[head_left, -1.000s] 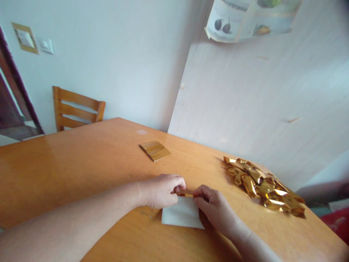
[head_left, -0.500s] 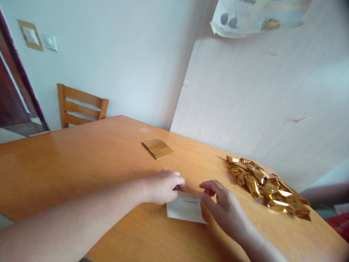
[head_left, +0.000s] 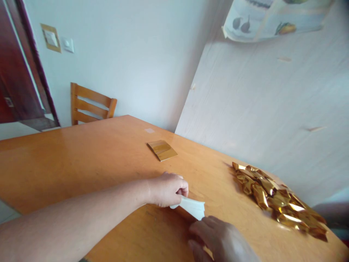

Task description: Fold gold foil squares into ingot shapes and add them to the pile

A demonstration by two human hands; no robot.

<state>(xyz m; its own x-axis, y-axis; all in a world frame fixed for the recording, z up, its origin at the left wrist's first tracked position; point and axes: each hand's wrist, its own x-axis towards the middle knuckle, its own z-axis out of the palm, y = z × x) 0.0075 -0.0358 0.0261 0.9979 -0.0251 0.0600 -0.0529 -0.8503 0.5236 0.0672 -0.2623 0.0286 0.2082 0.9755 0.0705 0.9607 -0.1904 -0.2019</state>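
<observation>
A pale wall [head_left: 136, 58] is standing behind a wooden table [head_left: 103, 156], with a light switch [head_left: 68, 44] sitting on it near a dark red door [head_left: 16, 72]; a wooden chair [head_left: 92, 105] is showing its slatted back beyond the table's far edge; to the right, a whitish board [head_left: 253, 105] is leaning at a slant in view, and a fruit picture [head_left: 261, 22] is hanging on it. On the tabletop, the left hand [head_left: 169, 189] is gripping the left end of a white paper [head_left: 193, 208], its fingers closing on it; the paper is lying aslant between the two hands, its right end spreading toward the right hand [head_left: 218, 236]; that hand is hovering low, its fingers curling and blurring, and I cannot tell whether they are holding or touching anything. Beyond the left hand, a flat golden-brown square [head_left: 162, 150] is lying; well to the right, a heap of shiny gold pieces [head_left: 280, 200] is resting, catching the light.
</observation>
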